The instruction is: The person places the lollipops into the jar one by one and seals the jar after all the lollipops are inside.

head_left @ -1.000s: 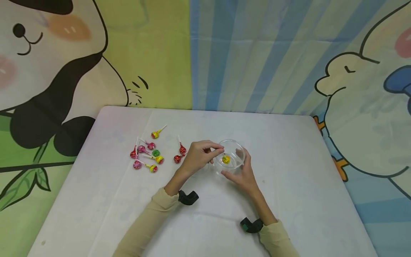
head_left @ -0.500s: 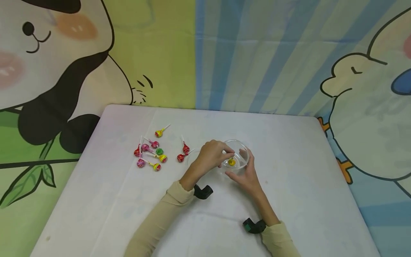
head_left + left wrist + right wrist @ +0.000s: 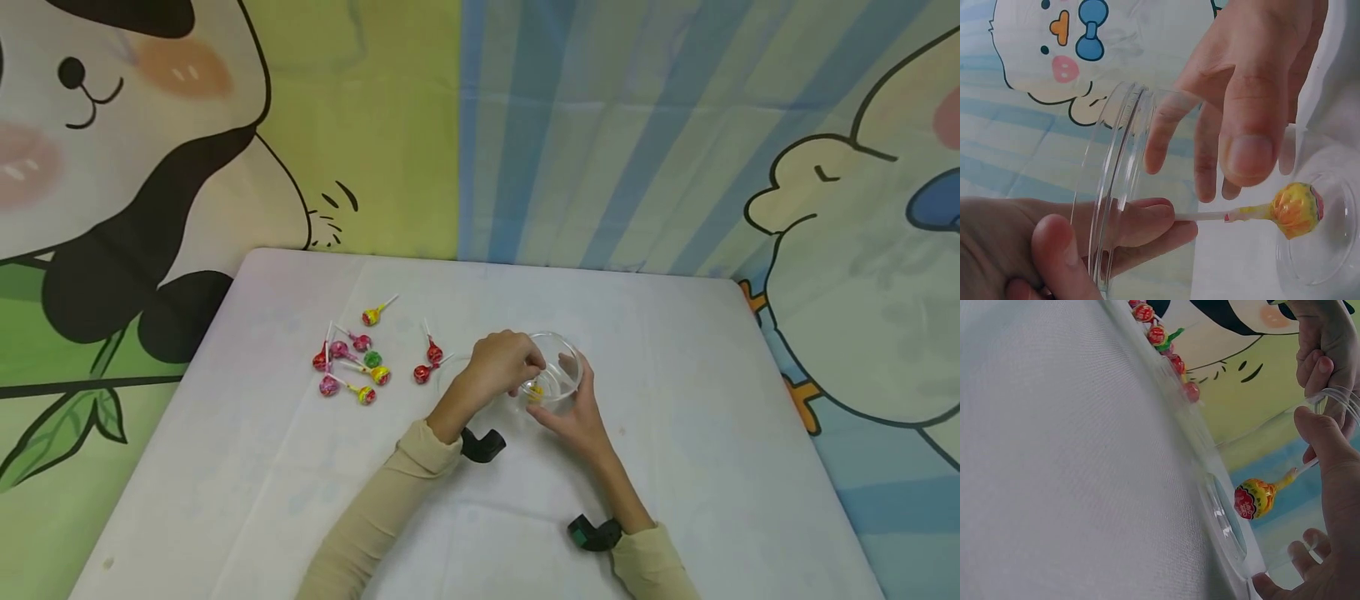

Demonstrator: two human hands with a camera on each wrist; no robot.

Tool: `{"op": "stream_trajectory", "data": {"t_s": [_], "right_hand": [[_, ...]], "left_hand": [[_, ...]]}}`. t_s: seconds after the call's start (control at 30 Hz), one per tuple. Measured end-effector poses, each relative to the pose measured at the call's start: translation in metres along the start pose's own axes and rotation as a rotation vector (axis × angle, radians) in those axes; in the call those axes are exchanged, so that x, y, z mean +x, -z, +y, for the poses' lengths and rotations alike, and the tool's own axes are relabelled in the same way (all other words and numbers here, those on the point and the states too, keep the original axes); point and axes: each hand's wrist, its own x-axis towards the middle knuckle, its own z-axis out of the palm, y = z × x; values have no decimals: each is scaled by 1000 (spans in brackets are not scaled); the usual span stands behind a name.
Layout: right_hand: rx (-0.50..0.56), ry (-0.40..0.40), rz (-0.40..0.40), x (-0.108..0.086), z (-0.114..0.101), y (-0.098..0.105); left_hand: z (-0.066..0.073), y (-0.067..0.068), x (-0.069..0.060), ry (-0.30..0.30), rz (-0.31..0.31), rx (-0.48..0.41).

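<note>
My left hand (image 3: 502, 365) reaches into the mouth of a clear jar (image 3: 557, 337). Its fingers (image 3: 1147, 225) pinch the white stick of a yellow lollipop (image 3: 1297, 209) between them, inside the jar. In the right wrist view the lollipop (image 3: 1255, 499) hangs tilted, candy end down, above the jar's bottom. Around the jar's side my right hand (image 3: 577, 412) curls, thumb (image 3: 1319, 434) on one side and fingers on the other. Seen from the head, the lollipop is partly hidden by the left hand.
Several lollipops in red, pink, yellow and green (image 3: 372, 359) lie in a loose group on the white table (image 3: 690, 433) at the left. Closer to the left hand lie two red lollipops (image 3: 422, 373). A faint clear round edge (image 3: 441, 385) shows beside that hand. A printed cloth (image 3: 405, 125) stands behind the table.
My left hand has moved from the jar's rim further in and down, carrying the lollipop's stick. The right hand keeps holding the jar; the view has shifted slightly.
</note>
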Motion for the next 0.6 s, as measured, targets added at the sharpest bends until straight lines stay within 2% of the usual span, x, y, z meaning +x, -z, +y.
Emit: {"op": "stream_trajectory", "data": {"t_s": [0.1, 0.2, 0.3, 0.37, 0.43, 0.5, 0.6], "right_hand": [[13, 3, 5, 1, 4, -1], [16, 10, 19, 2, 18, -2], [1, 12, 30, 3, 33, -3], [-11, 10, 32, 3, 34, -4], [1, 13, 26, 3, 25, -3], [1, 20, 16, 1, 14, -2], [-2, 39, 8, 0, 3, -1]], "left_hand": [[1, 1, 1, 20, -7, 13], [3, 2, 2, 29, -7, 30], [5, 3, 2, 31, -7, 43], [4, 2, 1, 23, -6, 27], [0, 0, 0, -17, 21, -11], [-7, -5, -3, -89, 77, -85], [-21, -16, -11, -243, 223, -241]]}}
